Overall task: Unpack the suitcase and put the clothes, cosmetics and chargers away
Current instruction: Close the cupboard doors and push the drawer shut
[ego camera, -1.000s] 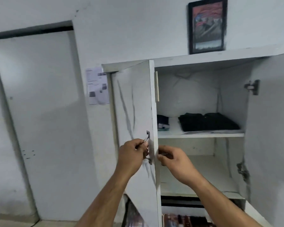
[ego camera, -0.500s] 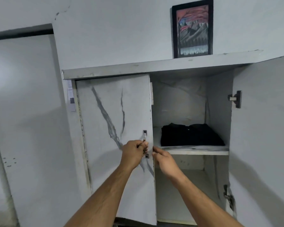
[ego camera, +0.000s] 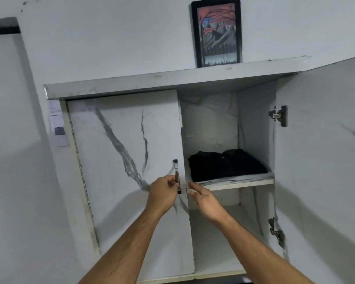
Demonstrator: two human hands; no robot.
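A white marble-patterned wall cupboard fills the view. Its left door point(ego camera: 123, 160) lies nearly flat against the frame. My left hand point(ego camera: 162, 193) is shut on that door's metal handle point(ego camera: 176, 175). My right hand point(ego camera: 203, 199) rests with fingers apart on the door's free edge, holding nothing. The right door point(ego camera: 324, 160) stands wide open. Folded black clothes point(ego camera: 225, 165) lie on the upper shelf point(ego camera: 236, 181). The left half of the cupboard is hidden behind the left door.
A framed picture point(ego camera: 217, 31) stands on the cupboard's top ledge point(ego camera: 172, 78). Papers point(ego camera: 57, 124) are stuck on the wall left of the cupboard. The lower compartment point(ego camera: 219, 242) shows a bare white floor. Hinges point(ego camera: 279, 115) stick out from the right door.
The left door has swung from half open to almost flat against the cupboard, both hands moving with it. The small item on the shelf's left is now hidden.
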